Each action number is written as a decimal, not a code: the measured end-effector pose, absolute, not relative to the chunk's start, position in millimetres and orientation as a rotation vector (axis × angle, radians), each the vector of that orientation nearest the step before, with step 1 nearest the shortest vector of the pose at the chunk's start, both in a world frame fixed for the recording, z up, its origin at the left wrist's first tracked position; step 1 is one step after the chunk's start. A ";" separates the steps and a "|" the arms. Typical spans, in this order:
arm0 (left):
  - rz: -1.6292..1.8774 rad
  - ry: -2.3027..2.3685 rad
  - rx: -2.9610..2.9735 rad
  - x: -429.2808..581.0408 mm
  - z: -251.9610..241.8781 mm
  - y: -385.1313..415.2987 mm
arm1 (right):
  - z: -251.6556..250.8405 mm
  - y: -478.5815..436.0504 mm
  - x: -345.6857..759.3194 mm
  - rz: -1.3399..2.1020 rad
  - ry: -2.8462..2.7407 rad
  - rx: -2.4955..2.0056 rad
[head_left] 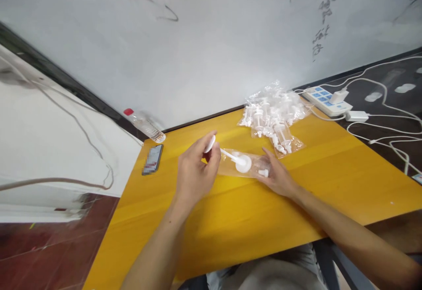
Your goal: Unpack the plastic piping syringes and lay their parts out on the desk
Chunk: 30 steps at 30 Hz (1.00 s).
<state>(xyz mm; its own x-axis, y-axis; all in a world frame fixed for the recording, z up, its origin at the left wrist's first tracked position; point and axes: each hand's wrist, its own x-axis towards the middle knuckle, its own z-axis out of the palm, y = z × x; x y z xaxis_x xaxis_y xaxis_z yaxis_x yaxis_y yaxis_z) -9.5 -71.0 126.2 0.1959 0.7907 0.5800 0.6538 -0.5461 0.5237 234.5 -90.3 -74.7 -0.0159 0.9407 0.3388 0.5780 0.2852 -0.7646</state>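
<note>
Head view: the left hand (194, 173) is closed in a pinch, with thumb and fingertips gripping a small white round plastic cap (210, 144). The right hand (279, 176) is open and flat, its fingers pressing the right end of a clear plastic bag (231, 169) onto the yellow wooden table (329, 180). Inside the bag lies a white plastic pump part (242, 163). Its thin stem follows the bag's long axis, from the disc up-left toward the pinched cap. Whether stem and cap are joined cannot be told. The left hand is nearer the bag's left end. A pile of bagged white plastic parts (273, 114) sits behind the right hand.
</note>
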 end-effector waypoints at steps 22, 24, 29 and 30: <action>1.106 1.476 1.715 -39.8 53.4 -95.3 | -63.6 -92.8 231.2 0.446 -1.890 -1.293; 1.043 1.443 1.633 -49.9 45.5 -94.2 | -64.6 -91.6 229.6 0.381 -1.925 -1.291; 0.817 1.271 1.419 -72.4 21.5 -84.6 | -66.3 -89.5 217.8 0.333 -2.014 -1.297; 0.814 1.228 1.371 -75.9 16.2 -82.9 | -64.8 -89.7 214.8 0.327 -2.040 -1.304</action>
